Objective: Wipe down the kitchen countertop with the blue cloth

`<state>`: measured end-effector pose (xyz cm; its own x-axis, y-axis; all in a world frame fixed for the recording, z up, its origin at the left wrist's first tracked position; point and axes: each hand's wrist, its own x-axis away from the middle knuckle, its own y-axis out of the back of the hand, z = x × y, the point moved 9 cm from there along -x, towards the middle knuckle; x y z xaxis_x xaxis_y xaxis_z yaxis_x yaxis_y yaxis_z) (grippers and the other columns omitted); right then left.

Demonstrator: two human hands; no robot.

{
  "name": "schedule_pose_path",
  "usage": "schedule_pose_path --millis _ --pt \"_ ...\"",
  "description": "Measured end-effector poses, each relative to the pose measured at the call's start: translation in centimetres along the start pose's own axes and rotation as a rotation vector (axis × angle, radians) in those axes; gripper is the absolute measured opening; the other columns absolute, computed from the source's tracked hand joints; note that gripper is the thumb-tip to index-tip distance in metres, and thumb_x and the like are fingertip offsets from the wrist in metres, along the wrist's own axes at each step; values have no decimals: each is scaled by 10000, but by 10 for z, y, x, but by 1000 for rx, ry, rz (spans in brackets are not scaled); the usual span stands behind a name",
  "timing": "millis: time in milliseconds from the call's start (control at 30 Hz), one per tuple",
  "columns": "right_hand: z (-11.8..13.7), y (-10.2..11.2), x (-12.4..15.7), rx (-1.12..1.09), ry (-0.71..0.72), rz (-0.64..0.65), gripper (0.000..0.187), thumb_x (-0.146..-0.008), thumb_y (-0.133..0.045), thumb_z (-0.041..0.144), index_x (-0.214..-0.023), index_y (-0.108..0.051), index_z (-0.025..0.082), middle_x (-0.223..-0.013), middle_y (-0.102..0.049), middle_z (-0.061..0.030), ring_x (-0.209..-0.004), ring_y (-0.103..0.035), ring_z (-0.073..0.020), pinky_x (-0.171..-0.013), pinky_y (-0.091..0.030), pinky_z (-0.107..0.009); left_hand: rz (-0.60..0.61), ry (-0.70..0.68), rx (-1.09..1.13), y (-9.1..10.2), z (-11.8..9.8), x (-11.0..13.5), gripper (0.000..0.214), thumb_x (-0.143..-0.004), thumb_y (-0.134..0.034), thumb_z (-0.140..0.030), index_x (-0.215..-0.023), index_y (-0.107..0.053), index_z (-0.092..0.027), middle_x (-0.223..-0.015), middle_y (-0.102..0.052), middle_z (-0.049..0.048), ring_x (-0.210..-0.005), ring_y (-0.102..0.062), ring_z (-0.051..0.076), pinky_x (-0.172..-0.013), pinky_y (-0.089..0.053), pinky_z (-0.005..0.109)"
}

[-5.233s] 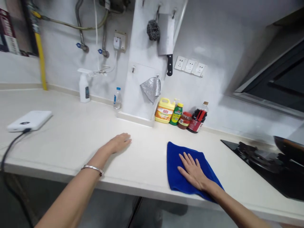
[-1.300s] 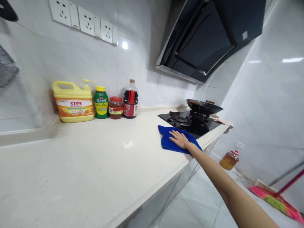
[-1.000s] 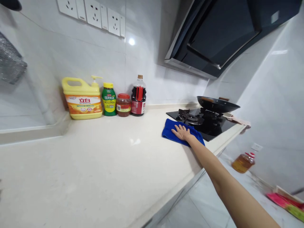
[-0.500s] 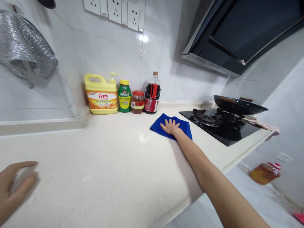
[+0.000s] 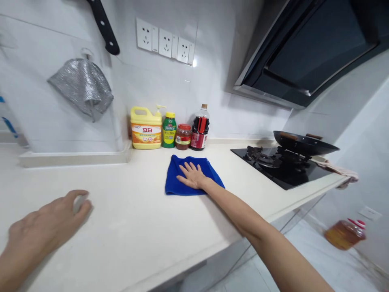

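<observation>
While the right hand (image 5: 192, 177) lies palm down on a blue cloth (image 5: 174, 185), its fingers are spread apart and laid flat, with fabric showing past their tips and to both sides. The cloth rests directly under that hand on the white counter (image 5: 130, 227), its far right corner reaching out beyond the wrist. Well to the left of it, the left hand (image 5: 50, 221) is over the counter, thumb and forefinger curved toward each other with a gap between; whether its underside touches the surface I cannot tell. Beyond the right hand, along the wall, stand a yellow jug (image 5: 146, 136), a green bottle (image 5: 169, 132), a red-lidded jar (image 5: 183, 138) and a dark bottle (image 5: 199, 132). To that hand's right is a black stove (image 5: 285, 178) bearing a wok (image 5: 304, 144). Beyond and above the left hand, a silvery cloth (image 5: 80, 85) hangs on the wall. Right of the right forearm and lower, an oil jug (image 5: 343, 235) sits on the floor.
</observation>
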<state>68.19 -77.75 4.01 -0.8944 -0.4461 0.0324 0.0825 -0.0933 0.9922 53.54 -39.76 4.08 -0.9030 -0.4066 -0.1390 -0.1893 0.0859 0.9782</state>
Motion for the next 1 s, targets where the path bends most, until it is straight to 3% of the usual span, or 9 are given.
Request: schedule_pose_path --millis 100,233,433,600,767,900,1000 --pt "28 -3 27 -4 112 -6 803 -982 -242 702 -1617 -149 220 -1693 -90 -128 -1552 -37 -361 -1207 -51 -660 45 47 -1 17 -13 16 628 -892 -225 -602 -1395 -493 -338 -1329 -624 100 -1120 -611 374 -964 -438 506" --pt "56 -6 67 5 207 3 805 -985 -269 701 -1615 -164 212 -1689 -85 -144 -1550 -29 -371 -1212 -49 -651 64 23 19 19 -16 20 636 -897 -251 -595 -1422 -479 -317 -1381 -587 131 -1175 -588 402 -995 -423 513" --pt "65 -10 118 -21 178 -20 792 -994 -242 696 -1615 -168 212 -1685 -93 -148 -1551 -25 -365 -1222 -51 -628 39 -7 87 24 -17 27 601 -917 -283 -545 -1403 -512 -276 -1362 -601 144 -1194 -582 390 -1008 -431 519" --pt "48 -12 133 -46 72 -22 772 -995 -206 703 -1610 -202 237 -1688 -107 -125 -1554 -23 -343 -1238 -26 -584 43 -10 131 32 -21 37 585 -929 -249 -469 -1390 -523 -235 -1376 -586 170 -1238 -559 393 -1025 -420 543" --pt "42 -12 135 -68 58 -17 687 -1029 -143 635 -1599 -243 264 -1690 -133 -76 -1560 -46 -285 -1249 -30 -563 44 -41 165 34 -22 40 591 -931 -261 -465 -1395 -517 -205 -1367 -591 181 -1227 -561 402 -1018 -422 542" --pt "52 0 149 -18 51 -203 600 -1053 -208 525 -1572 -320 246 -1675 -210 -82 -1552 -136 -292 -1243 -51 -602 25 -49 186 36 -22 41 587 -930 -269 -452 -1387 -521 -181 -1356 -600 188 -1208 -570 394 -1017 -422 543" --pt "75 7 161 -27 118 -308 527 -1057 -223 452 -1505 -432 269 -1632 -337 -63 -1522 -249 -265 -1245 -135 -571 13 -65 197 35 -22 42 585 -938 -254 -450 -1383 -516 -175 -1368 -591 184 -1214 -562 389 -1035 -403 546"
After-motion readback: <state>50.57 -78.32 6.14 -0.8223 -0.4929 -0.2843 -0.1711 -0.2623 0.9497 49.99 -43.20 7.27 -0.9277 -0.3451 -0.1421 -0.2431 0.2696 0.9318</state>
